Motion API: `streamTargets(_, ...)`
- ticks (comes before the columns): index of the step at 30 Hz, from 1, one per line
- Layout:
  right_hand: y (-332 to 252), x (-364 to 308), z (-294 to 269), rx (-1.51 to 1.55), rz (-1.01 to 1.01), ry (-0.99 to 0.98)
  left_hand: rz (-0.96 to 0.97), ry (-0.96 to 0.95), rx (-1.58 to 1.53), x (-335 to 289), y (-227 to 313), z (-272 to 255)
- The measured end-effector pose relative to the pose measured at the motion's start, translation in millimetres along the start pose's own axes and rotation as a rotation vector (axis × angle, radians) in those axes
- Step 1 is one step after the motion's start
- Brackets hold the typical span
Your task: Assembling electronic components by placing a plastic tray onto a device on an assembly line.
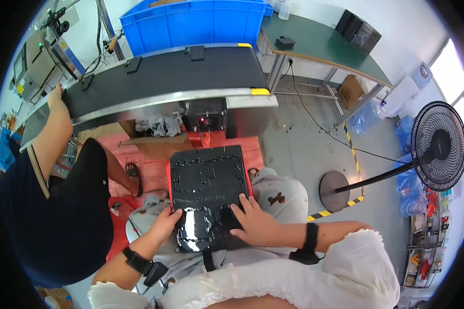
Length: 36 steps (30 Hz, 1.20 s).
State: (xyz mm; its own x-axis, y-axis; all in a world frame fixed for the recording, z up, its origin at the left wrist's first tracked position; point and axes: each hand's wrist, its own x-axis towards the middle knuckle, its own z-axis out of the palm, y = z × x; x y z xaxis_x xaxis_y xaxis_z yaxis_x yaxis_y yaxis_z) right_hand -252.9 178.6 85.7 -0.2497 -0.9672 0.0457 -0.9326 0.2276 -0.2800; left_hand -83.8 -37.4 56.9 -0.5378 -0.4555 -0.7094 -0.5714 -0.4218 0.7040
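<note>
Across my lap lies a flat black panel (207,183), roughly rectangular. Its upper part is matte with raised lines, its near part glossy and rippled; I cannot make out its exact kind. Red shows along its side edges, and a black strap (208,260) hangs at its near edge. My left hand (165,225) grips the panel's left side, thumb on top and the other fingers partly hidden. Spread over the right part is my right hand (257,222), its fingers apart and resting on the surface. Both wrists wear black bands.
A conveyor belt (165,74) carrying small black pieces runs ahead, with a blue bin (193,26) behind it. On the left a co-worker's arm (56,129) reaches to the belt. A floor fan (438,147) and green table (314,44) stand to the right.
</note>
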Motion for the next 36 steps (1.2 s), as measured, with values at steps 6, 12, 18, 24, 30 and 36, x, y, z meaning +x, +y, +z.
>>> streamTargets(6, 76.6, 161.8, -142.8, 0.124, -0.096, 0.077, 1.047, 0.302, 0.597, 45.1, 170.9, -64.4)
streamTargets(12, 155.1, 328.0, -185.5, -0.094, 0.011, 0.233, 1.357, 0.647, 1.126, 141.1, 338.1, -85.3)
streamTargets(18, 201.1, 364.8, -196.9, -0.379, 0.261, -0.252, 0.994, 0.050, 1.306, 199.7, 385.6, -76.5)
streamTargets(24, 149.9, 282.1, -221.6, -0.181, 0.024, 0.209, 0.992, 0.396, 1.284, 201.6, 374.0, -47.8)
streamTargets(30, 67.7, 179.1, -114.2, 0.630, -0.018, -0.054, 0.949, 0.421, 1.231, 134.6, 325.7, -31.9)
streamTargets(36, 72.7, 109.2, 11.8, 0.050, -0.122, 0.228, 1.371, 0.212, 1.026, 44.5, 242.7, 5.3)
